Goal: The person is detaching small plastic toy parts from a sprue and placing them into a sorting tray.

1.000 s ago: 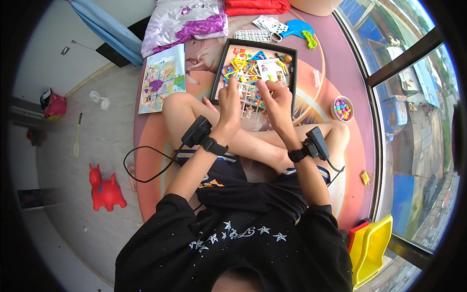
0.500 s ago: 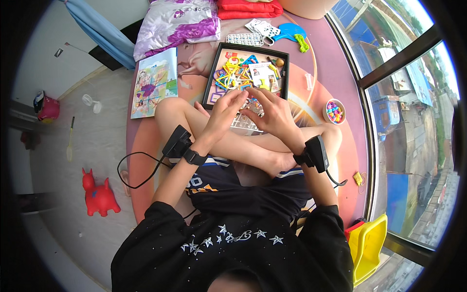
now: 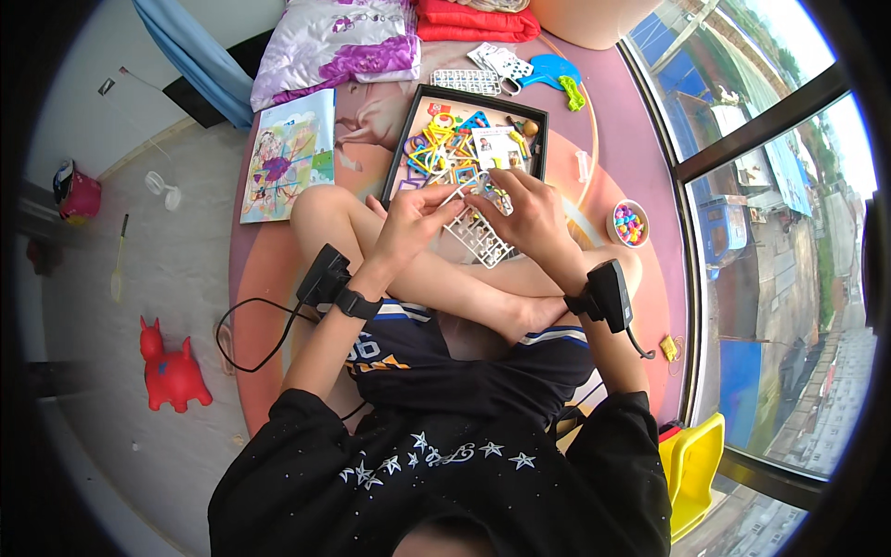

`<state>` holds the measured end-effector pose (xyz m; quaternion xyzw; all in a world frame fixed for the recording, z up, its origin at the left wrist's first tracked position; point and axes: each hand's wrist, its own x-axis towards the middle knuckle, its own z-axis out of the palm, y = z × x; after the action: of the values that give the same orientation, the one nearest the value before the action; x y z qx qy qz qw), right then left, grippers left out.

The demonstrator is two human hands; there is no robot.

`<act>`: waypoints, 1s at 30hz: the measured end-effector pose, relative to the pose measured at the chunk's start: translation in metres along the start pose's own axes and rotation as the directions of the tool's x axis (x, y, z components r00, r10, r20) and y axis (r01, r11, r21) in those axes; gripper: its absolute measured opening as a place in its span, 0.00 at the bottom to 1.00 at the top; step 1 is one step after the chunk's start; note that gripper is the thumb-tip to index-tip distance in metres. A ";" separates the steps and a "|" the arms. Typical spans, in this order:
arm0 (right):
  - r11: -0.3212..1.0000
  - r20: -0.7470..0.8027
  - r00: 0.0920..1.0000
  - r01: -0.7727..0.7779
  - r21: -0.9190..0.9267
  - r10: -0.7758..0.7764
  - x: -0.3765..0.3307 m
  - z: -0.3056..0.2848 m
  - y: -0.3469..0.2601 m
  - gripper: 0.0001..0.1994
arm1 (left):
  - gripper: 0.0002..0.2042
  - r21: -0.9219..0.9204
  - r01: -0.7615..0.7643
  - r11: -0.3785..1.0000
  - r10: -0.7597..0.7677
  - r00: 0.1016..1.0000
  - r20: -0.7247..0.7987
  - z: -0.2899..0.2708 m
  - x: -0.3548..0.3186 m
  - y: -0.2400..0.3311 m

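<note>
— What are the hands on?

— Both meet over the near edge of the black tray (image 3: 401,148). The left hand (image 3: 415,221) pinches a thin white stick (image 3: 452,194) between thumb and fingertips; the right hand (image 3: 522,209) has its fingers curled on the white plastic grid (image 3: 480,234), which rests across the legs just in front of the tray.

— Where might it slip?

— I'd say the stick is slender and held only at its end, so a twist could snap it or flick it into the coloured pieces (image 3: 444,148). The grid sits tilted on a shin; pushing down hard might tip it toward the bead bowl (image 3: 628,224) near the mat's right edge.
</note>
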<state>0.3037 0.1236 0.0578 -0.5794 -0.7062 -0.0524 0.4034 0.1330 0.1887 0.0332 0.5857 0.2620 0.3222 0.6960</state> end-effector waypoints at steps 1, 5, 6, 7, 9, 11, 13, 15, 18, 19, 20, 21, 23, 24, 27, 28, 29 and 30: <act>1.000 0.004 1.000 -0.001 -0.002 0.001 0.003 -0.003 -0.002 0.12 | 0.14 0.049 -0.042 0.998 0.041 0.999 0.023 -0.002 0.002 0.000; 0.996 0.133 0.991 0.021 -0.091 -0.008 0.014 -0.009 -0.004 0.09 | 0.13 0.049 -0.050 0.998 0.047 0.997 0.059 -0.011 0.012 0.006; 1.000 0.111 0.994 0.023 -0.005 -0.023 0.015 -0.006 0.000 0.08 | 0.13 0.012 -0.021 1.000 0.020 0.996 0.090 -0.016 0.015 0.005; 0.996 0.085 0.996 0.027 0.083 -0.034 0.016 -0.004 0.008 0.07 | 0.14 -0.019 0.008 1.000 -0.005 0.992 0.124 -0.017 0.021 0.003; 0.985 0.117 0.993 -0.044 0.169 0.024 0.016 -0.004 0.023 0.08 | 0.14 -0.057 0.029 0.998 -0.022 0.992 0.125 -0.014 0.033 -0.002; 0.555 0.444 0.761 -0.649 0.521 0.473 0.021 -0.006 0.029 0.10 | 0.13 -0.232 0.136 0.963 -0.090 0.976 0.201 -0.013 0.042 -0.008; 0.351 0.552 0.643 -0.760 0.547 0.531 0.019 -0.008 0.040 0.12 | 0.13 -0.321 0.155 0.934 -0.083 0.971 0.226 -0.004 0.050 -0.017; 0.160 0.629 0.544 -0.812 0.562 0.556 0.014 0.001 0.055 0.12 | 0.13 -0.286 0.116 0.951 -0.062 0.980 0.190 -0.005 0.057 -0.035; 0.333 0.650 0.528 -0.849 0.410 0.546 0.014 0.003 0.060 0.14 | 0.13 -0.196 0.117 0.974 -0.086 0.983 0.163 -0.007 0.057 -0.044; 0.423 0.660 0.523 -0.846 0.324 0.540 0.015 0.004 0.061 0.15 | 0.13 -0.161 0.086 0.983 -0.061 0.986 0.156 -0.010 0.061 -0.048; 0.338 0.689 0.491 -0.870 0.358 0.534 0.021 -0.002 0.054 0.16 | 0.13 -0.152 0.074 0.986 -0.050 0.987 0.154 -0.011 0.061 -0.051; 0.285 0.729 0.449 -0.893 0.349 0.516 0.019 -0.001 0.062 0.15 | 0.13 -0.142 0.061 0.988 -0.039 0.988 0.151 -0.012 0.059 -0.054; 0.324 0.774 0.380 -0.916 0.237 0.506 0.025 -0.005 0.066 0.13 | 0.12 -0.083 0.045 0.996 -0.033 0.989 0.146 -0.012 0.060 -0.062; 0.324 0.779 0.371 -0.918 0.228 0.505 0.026 -0.003 0.064 0.13 | 0.11 -0.012 0.024 1.000 -0.021 0.989 0.149 -0.013 0.060 -0.066; 0.405 0.783 0.306 -0.911 0.075 0.542 0.026 -0.001 0.063 0.13 | 0.10 0.023 0.010 1.000 -0.013 0.989 0.147 -0.013 0.059 -0.071; 0.401 0.801 0.289 -0.914 0.067 0.525 0.022 0.002 0.065 0.13 | 0.08 0.145 -0.089 0.985 0.072 0.990 0.120 -0.012 0.056 -0.066; 0.397 0.818 0.274 -0.916 0.060 0.506 0.018 0.005 0.067 0.14 | 0.08 0.142 -0.087 0.986 0.070 0.991 0.117 -0.012 0.056 -0.066; 0.350 0.819 0.321 -0.923 0.158 0.476 0.014 0.008 0.067 0.14 | 0.08 0.155 -0.077 0.985 0.066 0.995 0.077 -0.013 0.056 -0.066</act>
<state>0.3571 0.1607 0.0349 -0.6509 -0.4109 0.5791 0.2686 0.1691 0.2324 -0.0336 0.6592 0.2407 0.3040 0.6443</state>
